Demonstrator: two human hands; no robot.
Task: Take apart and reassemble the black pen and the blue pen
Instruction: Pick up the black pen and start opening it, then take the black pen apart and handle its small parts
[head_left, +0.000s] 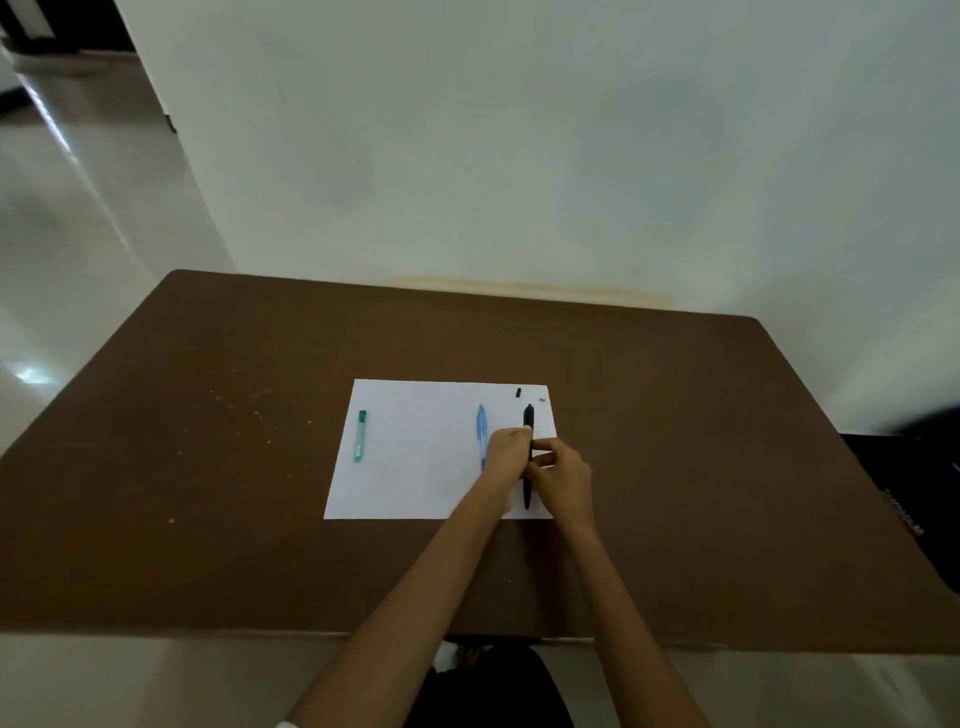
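Observation:
The black pen (528, 419) stands nearly lengthwise over the right side of a white sheet (415, 447); both hands grip its middle. My left hand (506, 451) closes on it from the left, my right hand (561, 475) from the right. Its lower tip shows below the hands. The blue pen (481, 428) lies on the sheet just left of my left hand, partly hidden by it. A small black part (518, 392) and a tiny grey part (542, 400) lie near the sheet's far right corner.
A green tube-shaped item (360, 435) lies on the sheet's left side. The sheet rests on a brown table (208, 467) against a pale wall. A dark object (904, 499) sits at the table's right edge.

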